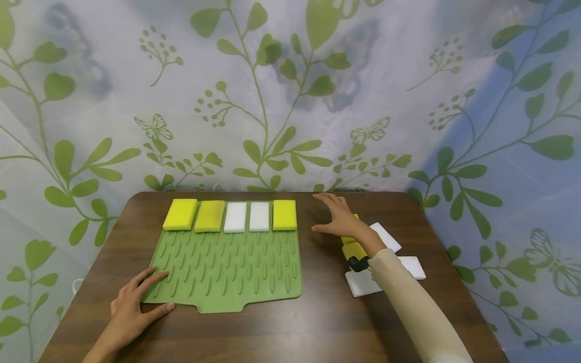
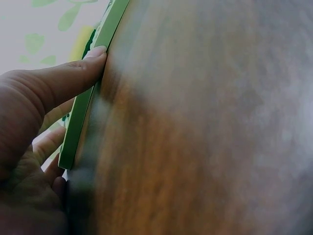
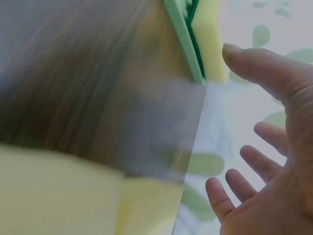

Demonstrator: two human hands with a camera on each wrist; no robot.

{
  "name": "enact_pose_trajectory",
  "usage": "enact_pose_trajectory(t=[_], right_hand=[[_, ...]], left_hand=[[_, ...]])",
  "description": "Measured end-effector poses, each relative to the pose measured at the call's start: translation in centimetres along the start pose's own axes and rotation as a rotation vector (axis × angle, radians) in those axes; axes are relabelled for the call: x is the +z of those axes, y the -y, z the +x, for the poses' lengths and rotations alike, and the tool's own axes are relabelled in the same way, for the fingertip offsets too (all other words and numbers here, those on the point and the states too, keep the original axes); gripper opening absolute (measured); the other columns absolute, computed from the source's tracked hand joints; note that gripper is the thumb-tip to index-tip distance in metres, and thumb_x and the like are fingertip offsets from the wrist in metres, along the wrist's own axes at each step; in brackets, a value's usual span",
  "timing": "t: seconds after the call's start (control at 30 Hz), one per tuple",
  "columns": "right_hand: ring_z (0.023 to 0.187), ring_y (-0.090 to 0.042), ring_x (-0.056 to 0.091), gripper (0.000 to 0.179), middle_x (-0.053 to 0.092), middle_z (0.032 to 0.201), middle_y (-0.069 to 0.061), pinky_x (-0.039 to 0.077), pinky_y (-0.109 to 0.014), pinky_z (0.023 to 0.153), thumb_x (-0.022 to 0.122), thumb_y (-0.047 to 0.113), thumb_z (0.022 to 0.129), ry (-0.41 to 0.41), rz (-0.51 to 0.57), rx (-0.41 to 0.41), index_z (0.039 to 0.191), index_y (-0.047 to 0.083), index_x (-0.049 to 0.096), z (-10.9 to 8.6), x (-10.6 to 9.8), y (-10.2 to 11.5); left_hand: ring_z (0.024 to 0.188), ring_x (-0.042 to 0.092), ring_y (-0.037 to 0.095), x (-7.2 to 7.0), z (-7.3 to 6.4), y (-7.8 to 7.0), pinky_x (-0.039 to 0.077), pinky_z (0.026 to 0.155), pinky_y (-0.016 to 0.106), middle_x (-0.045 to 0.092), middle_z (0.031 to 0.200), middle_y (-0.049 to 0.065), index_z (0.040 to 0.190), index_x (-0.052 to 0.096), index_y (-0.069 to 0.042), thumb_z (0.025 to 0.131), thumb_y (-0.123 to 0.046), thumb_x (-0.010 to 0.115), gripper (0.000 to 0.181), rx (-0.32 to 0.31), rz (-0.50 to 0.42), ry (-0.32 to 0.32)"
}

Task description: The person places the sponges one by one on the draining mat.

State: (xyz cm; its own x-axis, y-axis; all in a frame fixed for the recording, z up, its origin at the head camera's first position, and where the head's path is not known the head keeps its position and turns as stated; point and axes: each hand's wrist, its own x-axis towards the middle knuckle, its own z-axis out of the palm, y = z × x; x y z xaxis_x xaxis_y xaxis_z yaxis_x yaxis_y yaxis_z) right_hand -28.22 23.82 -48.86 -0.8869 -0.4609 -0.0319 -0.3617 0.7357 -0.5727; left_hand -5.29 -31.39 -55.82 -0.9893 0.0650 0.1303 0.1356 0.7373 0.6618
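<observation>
My left hand [image 1: 129,312] rests at the front left corner of a green ribbed mat [image 1: 227,267]. Its thumb touches the mat's front edge, and the fingers lie spread along the left side. A row of sponge blocks stands along the mat's back edge: a yellow sponge [image 1: 180,214], a darker yellow sponge [image 1: 210,216], a white sponge [image 1: 235,217], another white sponge [image 1: 259,217] and a yellow sponge [image 1: 284,215] at the right end. My right hand [image 1: 339,217] hovers right of the mat with fingers spread, holding nothing.
Under and around my right forearm lie loose sponges: a yellow block [image 1: 353,250] and several white blocks [image 1: 412,267], partly hidden by the arm. Everything is on a brown wooden table [image 1: 290,333]. A leaf-patterned curtain [image 1: 290,101] hangs behind and at the sides.
</observation>
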Motion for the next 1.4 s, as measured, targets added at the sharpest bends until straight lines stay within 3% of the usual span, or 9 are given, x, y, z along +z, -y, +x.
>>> enact_pose_trajectory(t=[0.53,0.77,1.03,1.4], right_hand=[[0.156,-0.047,0.022,0.095,0.028,0.177,-0.014,0.031,-0.079,0.116,0.089,0.039,0.090,-0.030,-0.020,0.104,0.168,0.024,0.037,-4.9,-2.2,-4.2],[0.155,-0.050,0.022,0.093,0.031,0.175,-0.018,0.027,-0.082,0.115,0.088,0.037,0.091,-0.036,-0.035,0.138,0.167,0.017,0.039,-6.7,-3.2,-5.8],[0.154,-0.054,0.021,0.089,0.032,0.174,-0.022,0.017,-0.085,0.114,0.085,0.030,0.094,-0.018,-0.025,0.170,0.168,0.014,0.037,-7.2,-3.3,-7.1],[0.154,-0.056,0.021,0.090,0.036,0.172,-0.024,0.015,-0.082,0.117,0.080,0.044,0.096,-0.033,-0.039,0.205,0.168,0.011,0.037,-6.9,-2.6,-7.7]], left_hand=[[0.136,0.031,0.068,-0.1,-0.5,0.3,0.021,0.087,0.083,0.037,0.167,0.025,0.154,0.058,-0.022,0.083,-0.028,0.094,0.080,-0.009,0.021,-0.013],[0.136,0.030,0.069,-0.1,-0.3,0.4,0.020,0.088,0.084,0.036,0.167,0.025,0.154,0.058,-0.022,0.083,-0.028,0.094,0.080,-0.002,0.019,-0.014],[0.137,0.028,0.069,-0.3,-0.3,0.2,0.019,0.088,0.084,0.035,0.167,0.025,0.155,0.057,-0.022,0.084,-0.028,0.093,0.080,-0.009,0.016,-0.003],[0.138,0.026,0.070,-0.1,0.0,-0.3,0.019,0.089,0.083,0.034,0.167,0.026,0.155,0.057,-0.020,0.086,-0.028,0.092,0.079,-0.002,0.002,0.011]])
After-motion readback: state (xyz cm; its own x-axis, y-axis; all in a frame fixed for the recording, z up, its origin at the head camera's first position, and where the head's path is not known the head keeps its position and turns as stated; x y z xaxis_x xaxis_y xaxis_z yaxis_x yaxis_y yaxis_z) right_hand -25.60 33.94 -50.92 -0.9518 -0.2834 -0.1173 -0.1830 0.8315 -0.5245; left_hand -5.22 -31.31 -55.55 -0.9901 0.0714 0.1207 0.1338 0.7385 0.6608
